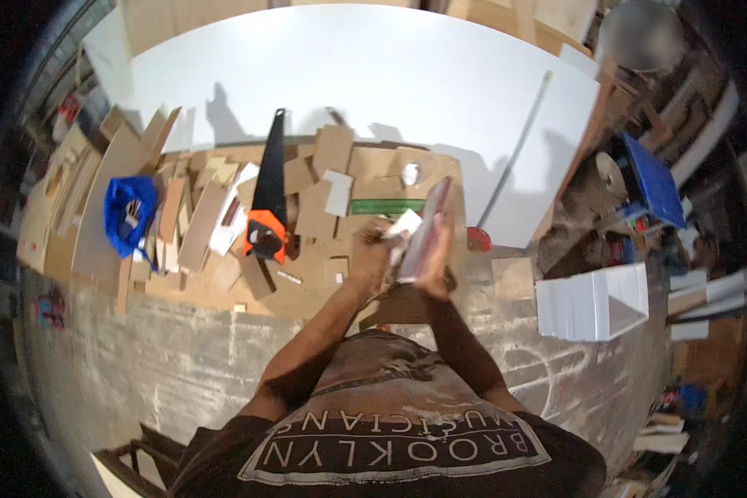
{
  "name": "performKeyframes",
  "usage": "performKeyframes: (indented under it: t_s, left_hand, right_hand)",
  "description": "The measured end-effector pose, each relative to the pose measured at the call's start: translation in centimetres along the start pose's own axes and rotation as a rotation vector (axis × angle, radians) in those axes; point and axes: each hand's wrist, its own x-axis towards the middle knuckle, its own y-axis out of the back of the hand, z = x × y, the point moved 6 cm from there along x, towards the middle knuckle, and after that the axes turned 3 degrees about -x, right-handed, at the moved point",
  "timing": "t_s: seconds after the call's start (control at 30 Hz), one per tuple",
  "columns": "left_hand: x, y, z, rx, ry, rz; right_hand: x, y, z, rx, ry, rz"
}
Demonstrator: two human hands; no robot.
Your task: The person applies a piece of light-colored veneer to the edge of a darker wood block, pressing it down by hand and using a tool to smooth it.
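In front of my body, over the near edge of the worktable, my right hand (440, 257) grips a flat reddish-brown board (425, 231) by its right side. The board stands tilted, with a pale lower edge. My left hand (371, 256) is close on the other side, its fingers closed around a small white flat piece (403, 224) next to the board's face. Motion blurs these fingers, and the piece's material is unclear. Behind the hands lies a green strip (386, 207), and a small round white object (410, 173) sits beyond it.
A handsaw (267, 187) with an orange handle lies left among wood offcuts (203, 226). Beside them is a blue bag (129, 217). A large white panel (349, 79) spans the back, a metal rule (516, 149) on it. At right stands a white open box (589, 303).
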Motion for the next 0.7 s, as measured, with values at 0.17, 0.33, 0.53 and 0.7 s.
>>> performKeyframes:
  t_s: [0.17, 0.33, 0.53, 0.7]
  left_hand:
    - [-1.6, -1.5, 1.0, 0.076, 0.115, -0.04]
    - [0.1, 3.5, 1.6, 0.049, 0.108, 0.055]
    - [-2.0, 7.4, 0.5, -0.179, 0.35, 0.022]
    - [-0.9, 11.0, 4.1, -0.43, 0.329, 0.081]
  right_hand:
    - [2.0, -2.0, -1.0, -0.027, 0.253, -0.122]
    - [-4.8, -4.1, 4.3, -0.479, 0.491, -0.205]
    - [2.0, -7.5, 6.2, -0.506, 0.286, -0.342]
    - [1.4, -9.8, 4.0, -0.586, 0.484, -0.407]
